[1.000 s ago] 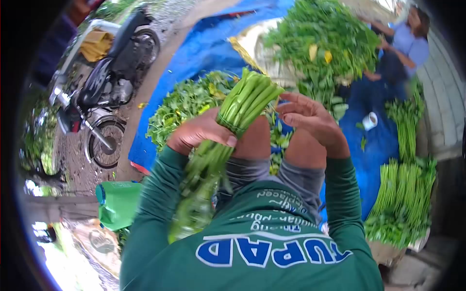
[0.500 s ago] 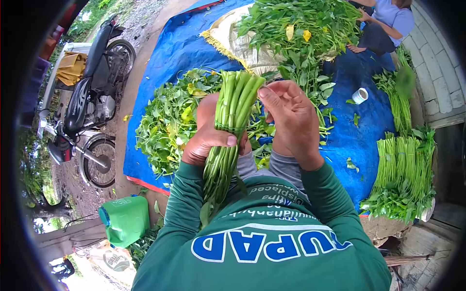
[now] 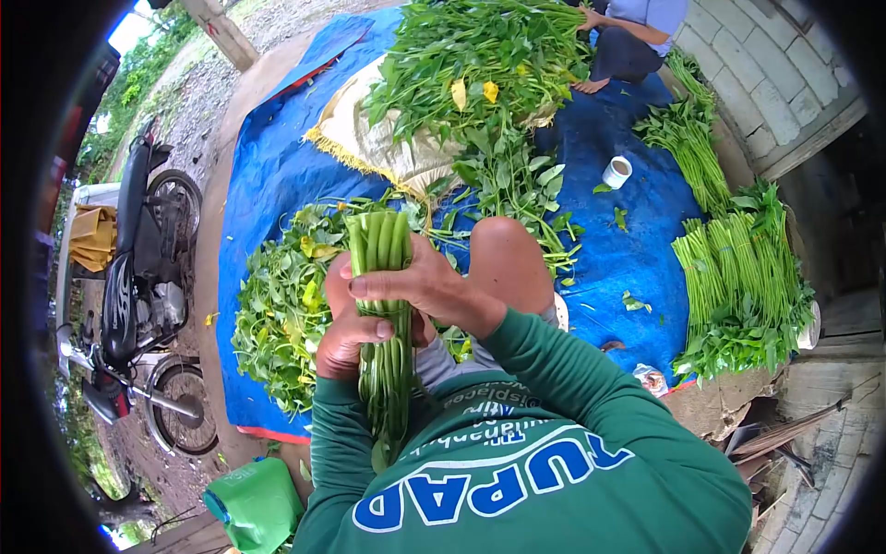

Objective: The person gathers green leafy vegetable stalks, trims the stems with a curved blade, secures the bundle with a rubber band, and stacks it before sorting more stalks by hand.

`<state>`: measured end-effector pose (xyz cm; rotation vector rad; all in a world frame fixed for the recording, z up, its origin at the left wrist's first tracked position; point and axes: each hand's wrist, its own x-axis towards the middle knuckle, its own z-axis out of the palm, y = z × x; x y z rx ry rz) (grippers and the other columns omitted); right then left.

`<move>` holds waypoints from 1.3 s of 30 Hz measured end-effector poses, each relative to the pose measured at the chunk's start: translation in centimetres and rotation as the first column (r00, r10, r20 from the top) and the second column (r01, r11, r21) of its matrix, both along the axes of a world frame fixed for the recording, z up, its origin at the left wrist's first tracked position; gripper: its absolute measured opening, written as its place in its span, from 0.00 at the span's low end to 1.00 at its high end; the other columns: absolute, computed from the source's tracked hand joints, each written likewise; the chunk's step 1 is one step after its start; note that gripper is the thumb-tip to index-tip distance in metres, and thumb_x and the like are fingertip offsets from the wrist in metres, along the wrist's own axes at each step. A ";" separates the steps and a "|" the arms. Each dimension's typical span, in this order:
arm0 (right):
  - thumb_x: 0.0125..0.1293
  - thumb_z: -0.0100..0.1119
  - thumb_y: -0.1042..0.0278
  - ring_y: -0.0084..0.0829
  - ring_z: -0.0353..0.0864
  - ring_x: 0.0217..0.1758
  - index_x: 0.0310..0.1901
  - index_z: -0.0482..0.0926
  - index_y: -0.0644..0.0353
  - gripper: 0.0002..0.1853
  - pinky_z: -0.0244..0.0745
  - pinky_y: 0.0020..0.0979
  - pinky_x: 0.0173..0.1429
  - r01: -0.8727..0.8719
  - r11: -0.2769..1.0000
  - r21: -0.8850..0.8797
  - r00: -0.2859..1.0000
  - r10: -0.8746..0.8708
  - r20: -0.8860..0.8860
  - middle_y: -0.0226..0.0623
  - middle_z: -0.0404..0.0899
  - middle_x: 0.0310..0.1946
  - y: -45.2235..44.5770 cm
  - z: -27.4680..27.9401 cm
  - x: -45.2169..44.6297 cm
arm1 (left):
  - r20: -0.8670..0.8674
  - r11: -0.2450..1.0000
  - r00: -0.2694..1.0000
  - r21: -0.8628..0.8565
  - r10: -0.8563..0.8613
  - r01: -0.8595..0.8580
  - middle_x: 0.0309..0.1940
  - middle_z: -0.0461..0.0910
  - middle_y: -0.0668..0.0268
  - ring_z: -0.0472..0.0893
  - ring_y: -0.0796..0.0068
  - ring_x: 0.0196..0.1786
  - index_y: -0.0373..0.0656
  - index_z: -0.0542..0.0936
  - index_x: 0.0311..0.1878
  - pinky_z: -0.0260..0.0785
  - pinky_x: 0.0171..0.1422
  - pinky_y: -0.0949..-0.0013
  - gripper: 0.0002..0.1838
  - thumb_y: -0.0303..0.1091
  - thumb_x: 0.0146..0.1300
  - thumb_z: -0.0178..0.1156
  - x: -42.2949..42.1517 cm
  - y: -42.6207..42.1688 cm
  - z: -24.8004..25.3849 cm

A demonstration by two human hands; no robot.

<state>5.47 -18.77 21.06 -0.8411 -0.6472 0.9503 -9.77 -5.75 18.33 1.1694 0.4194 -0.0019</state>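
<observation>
A bundle of water spinach (image 3: 383, 245) stands upright in front of my chest, cut stem ends up and leafy ends down toward my shirt. My left hand (image 3: 349, 343) is closed round its middle, thumb across the stems. Just above it, my right hand (image 3: 420, 284) wraps the upper stems from the right, its thumb lying across the front. The band round the bundle is hidden behind my hands. Beyond my knees lies a loose heap of leafy greens (image 3: 277, 323) on a blue tarp (image 3: 628, 314).
A large pile of greens (image 3: 489, 65) rests on a sack (image 3: 369, 138) ahead. A person (image 3: 637, 37) sits beside it. Tied bundles (image 3: 743, 277) line the right edge, near a white cup (image 3: 616, 173). A motorcycle (image 3: 134, 286) and a green jerrycan (image 3: 254, 503) are at left.
My right hand has come down from the stem tips and closed round the bundle above my left hand. The view has swung right, and the bundle stands more upright.
</observation>
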 end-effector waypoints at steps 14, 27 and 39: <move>0.65 0.82 0.64 0.25 0.80 0.63 0.74 0.69 0.59 0.40 0.78 0.31 0.68 -0.121 0.992 0.035 0.993 0.120 0.020 0.33 0.82 0.58 2.0 -4.4 -2.5 | -0.026 0.930 1.000 0.368 -0.016 0.024 0.45 0.89 0.66 0.87 0.75 0.47 0.33 0.87 0.54 0.80 0.54 0.67 0.23 0.27 0.54 0.77 -1.9 -0.7 3.2; 0.73 0.71 0.57 0.35 0.86 0.63 0.63 0.84 0.67 0.25 0.79 0.37 0.69 0.331 0.898 -0.290 0.740 -0.057 0.670 0.45 0.87 0.61 -9.8 -0.4 9.9 | 0.563 0.623 0.796 0.546 0.223 -0.561 0.64 0.84 0.58 0.83 0.68 0.64 0.34 0.83 0.68 0.74 0.72 0.62 0.25 0.43 0.79 0.62 5.1 14.4 27.1; 0.73 0.72 0.67 0.24 0.86 0.50 0.74 0.74 0.67 0.31 0.83 0.31 0.55 0.328 0.831 -0.450 0.769 0.042 0.638 0.35 0.87 0.48 -18.3 0.2 14.0 | 0.608 0.401 0.794 0.726 0.005 -0.559 0.48 0.89 0.58 0.88 0.63 0.47 0.36 0.87 0.59 0.81 0.57 0.61 0.21 0.44 0.77 0.65 17.2 17.6 32.4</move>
